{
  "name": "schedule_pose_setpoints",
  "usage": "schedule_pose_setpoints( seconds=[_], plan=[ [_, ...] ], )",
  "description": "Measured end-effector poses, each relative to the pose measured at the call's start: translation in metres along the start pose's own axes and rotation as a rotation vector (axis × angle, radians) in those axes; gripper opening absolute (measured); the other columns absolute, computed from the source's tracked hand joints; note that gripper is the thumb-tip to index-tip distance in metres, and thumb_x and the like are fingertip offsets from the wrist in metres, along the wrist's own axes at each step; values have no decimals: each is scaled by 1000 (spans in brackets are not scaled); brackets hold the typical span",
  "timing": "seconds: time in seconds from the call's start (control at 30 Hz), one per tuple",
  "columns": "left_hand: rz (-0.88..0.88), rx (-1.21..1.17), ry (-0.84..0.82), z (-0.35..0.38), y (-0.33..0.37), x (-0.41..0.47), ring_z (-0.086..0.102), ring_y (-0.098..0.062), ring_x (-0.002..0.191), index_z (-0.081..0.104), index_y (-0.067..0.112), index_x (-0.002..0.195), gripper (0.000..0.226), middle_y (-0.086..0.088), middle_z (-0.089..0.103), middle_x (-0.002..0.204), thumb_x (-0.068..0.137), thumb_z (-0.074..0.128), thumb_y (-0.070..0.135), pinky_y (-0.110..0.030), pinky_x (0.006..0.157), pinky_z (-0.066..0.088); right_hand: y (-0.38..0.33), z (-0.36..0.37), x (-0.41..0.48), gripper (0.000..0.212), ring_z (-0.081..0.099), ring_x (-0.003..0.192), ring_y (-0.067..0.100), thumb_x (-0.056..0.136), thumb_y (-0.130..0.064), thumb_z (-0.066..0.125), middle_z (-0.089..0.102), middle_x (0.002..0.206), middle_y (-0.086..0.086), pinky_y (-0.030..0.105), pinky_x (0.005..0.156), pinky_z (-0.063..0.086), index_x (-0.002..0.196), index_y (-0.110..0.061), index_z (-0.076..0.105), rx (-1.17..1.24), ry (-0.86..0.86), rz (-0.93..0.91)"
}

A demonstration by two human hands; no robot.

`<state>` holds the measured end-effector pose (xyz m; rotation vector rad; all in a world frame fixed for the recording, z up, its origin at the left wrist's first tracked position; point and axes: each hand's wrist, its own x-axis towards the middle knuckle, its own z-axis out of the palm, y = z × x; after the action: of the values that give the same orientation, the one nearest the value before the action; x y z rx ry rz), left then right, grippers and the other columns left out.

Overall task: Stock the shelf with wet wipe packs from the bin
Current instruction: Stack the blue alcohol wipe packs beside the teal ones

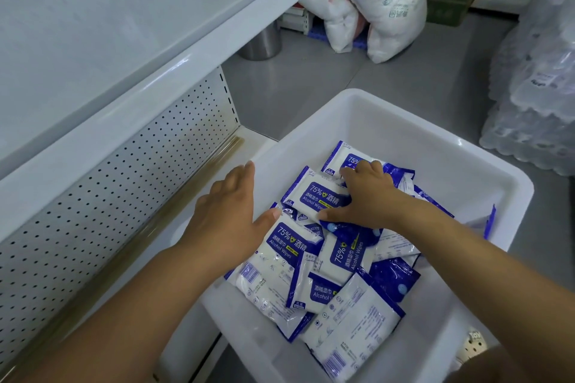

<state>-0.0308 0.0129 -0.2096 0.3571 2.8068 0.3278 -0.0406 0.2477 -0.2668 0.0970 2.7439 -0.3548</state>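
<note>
Forearms (466, 274) stretch in: right hand (370, 196) curls round a wipe pack (317, 196) at twelve o'clock, for lifting; left hand (230, 214), fingers straight, lies flat at nine, seemingly steadying the bin (466, 146) pile.

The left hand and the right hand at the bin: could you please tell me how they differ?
The left hand lies flat with straight fingers; the right hand curls its fingers. The left hand holds nothing over the rim of the white bin; the right hand grips a wet wipe pack inside it. Both are bare and reach forward.
</note>
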Motion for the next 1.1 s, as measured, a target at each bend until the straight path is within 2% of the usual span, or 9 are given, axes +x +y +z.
schedule_pose_setpoints(
  seconds=[0.13,0.3,0.4,0.5,0.63,0.73,0.83,0.9,1.1],
  plan=[
    [-5,1,-8,-1,2,-1,15,-20,152,-2,20,159,87,2,5,168,97,45,58,-41,119,24,1,0,-2,89,42,124,21,63,-83,66,51,129,3,42,105,40,123,-19,49,5,24,15],
    [-1,-15,-6,-2,2,-2,17,-20,151,0,20,159,86,1,8,168,97,46,58,-41,118,25,-2,-1,-7,83,42,126,19,63,-75,74,47,133,1,44,108,39,120,-22,44,49,82,2],
    [-10,-45,-11,-2,1,-1,17,-20,152,1,20,159,86,1,9,168,97,46,58,-43,120,25,-2,-2,-9,63,59,92,9,69,-53,84,59,118,-5,23,74,54,108,-24,44,304,49,-22],
    [-38,-133,12,-4,3,-2,23,-19,150,13,20,159,82,1,19,166,95,51,57,-43,119,28,0,-8,-13,57,58,83,8,70,-45,86,55,106,-12,11,56,43,104,-26,44,439,122,-21],
    [-90,-471,161,-10,11,-3,44,-8,130,43,26,146,65,11,45,148,90,65,50,-22,98,36,-2,-30,-24,54,66,91,15,70,-43,85,60,109,-10,17,58,51,105,-27,47,728,194,33],
    [-108,-774,160,-20,20,-6,51,3,112,51,31,138,57,18,53,133,87,69,50,-14,80,38,-6,-54,-45,51,74,85,17,68,-42,85,69,107,-9,24,59,58,103,-26,51,1034,221,27],
    [-108,-1097,111,-30,29,-15,64,2,106,56,31,128,59,16,65,125,79,72,60,-19,85,46,-16,-75,-70,49,76,79,20,68,-31,87,76,102,1,31,59,60,102,-21,53,1270,254,-20],
    [-51,-1213,103,-41,36,-21,70,-8,104,61,30,122,65,9,74,114,72,74,70,-34,97,50,-29,-87,-87,51,76,75,26,66,-22,86,77,99,8,33,56,61,102,-15,52,1413,251,-85],
    [89,-1390,287,-95,46,-53,76,-20,92,66,16,111,27,-4,78,99,94,63,37,-39,83,61,-82,-108,-119,55,76,80,32,69,-22,84,77,98,12,39,63,62,113,-8,55,1463,236,-245]
  ],
)
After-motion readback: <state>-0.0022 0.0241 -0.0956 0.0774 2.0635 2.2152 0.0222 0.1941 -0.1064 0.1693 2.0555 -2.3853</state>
